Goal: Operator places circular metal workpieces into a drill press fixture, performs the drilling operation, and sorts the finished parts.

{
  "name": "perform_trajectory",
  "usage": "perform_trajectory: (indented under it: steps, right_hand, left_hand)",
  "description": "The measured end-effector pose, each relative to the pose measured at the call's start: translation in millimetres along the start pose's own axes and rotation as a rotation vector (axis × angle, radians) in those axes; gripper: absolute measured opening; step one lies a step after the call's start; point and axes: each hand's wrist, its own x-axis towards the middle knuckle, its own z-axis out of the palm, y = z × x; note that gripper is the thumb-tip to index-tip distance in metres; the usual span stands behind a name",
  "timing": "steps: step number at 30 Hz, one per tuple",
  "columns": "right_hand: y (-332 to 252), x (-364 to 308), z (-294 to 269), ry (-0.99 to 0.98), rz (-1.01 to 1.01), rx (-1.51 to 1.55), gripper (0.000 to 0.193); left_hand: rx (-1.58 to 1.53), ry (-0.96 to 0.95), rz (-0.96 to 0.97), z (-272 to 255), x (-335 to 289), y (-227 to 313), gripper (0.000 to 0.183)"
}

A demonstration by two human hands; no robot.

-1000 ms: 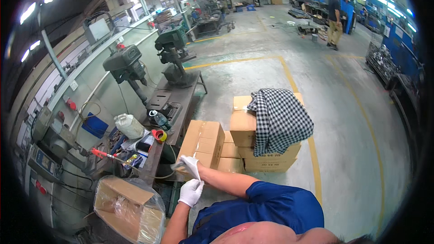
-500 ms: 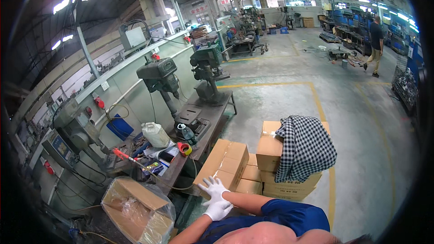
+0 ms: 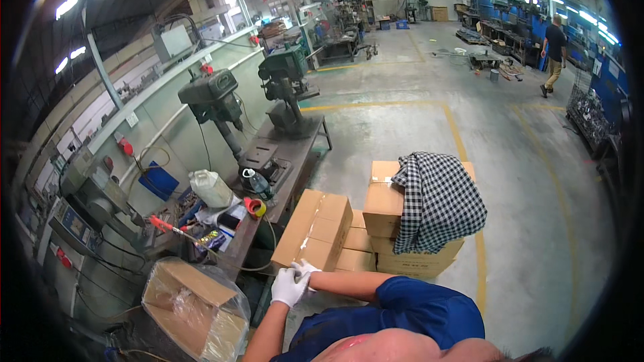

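Both my hands wear white gloves and meet in front of my body, beside the near end of a taped cardboard box (image 3: 312, 228). My left hand (image 3: 288, 288) lies over the fingers of my right hand (image 3: 306, 271), its own fingers bent around the glove there. Most of my right hand's fingers are hidden behind the left. To the left of my hands stands an opened carton (image 3: 176, 291) lined with clear plastic.
A black-and-white checked cloth (image 3: 443, 204) drapes over stacked boxes (image 3: 386, 211) at the right. Drill presses (image 3: 209, 97) stand along the bench (image 3: 295, 161), which also bears a white jug (image 3: 211, 189), a bottle (image 3: 258, 184) and a tape roll (image 3: 255, 207). A person (image 3: 554, 53) walks far right.
My right hand's fingers were spread, with my left hand at its wrist; now my left hand has moved up onto those fingers. The view has shifted slightly. The far person has taken a step.
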Motion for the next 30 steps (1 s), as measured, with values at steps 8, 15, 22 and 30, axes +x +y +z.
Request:
perform_trajectory:
  steps: [8, 15, 22, 30]
  right_hand:
    - [-20, -2, 31, -0.183, 0.019, 0.158, 0.082]
    - [-32, -5, 41, -0.15, -0.09, 0.122, 0.078]
    - [-26, -34, 2, 0.401, -0.118, 0.006, 0.074]
    - [-18, -73, -124, 1.279, -0.015, 0.289, 0.08]
  left_hand:
    - [-0.218, -0.249, -0.135, 19, -21, -22, 0.034]
    - [-0.807, -0.306, -0.048, 19, -24, -3, 0.031]
    - [-0.367, 0.049, -0.186, 50, -37, -8, 0.042]
    - [-1.546, -0.011, -0.561, 14, -28, 9, 0.05]
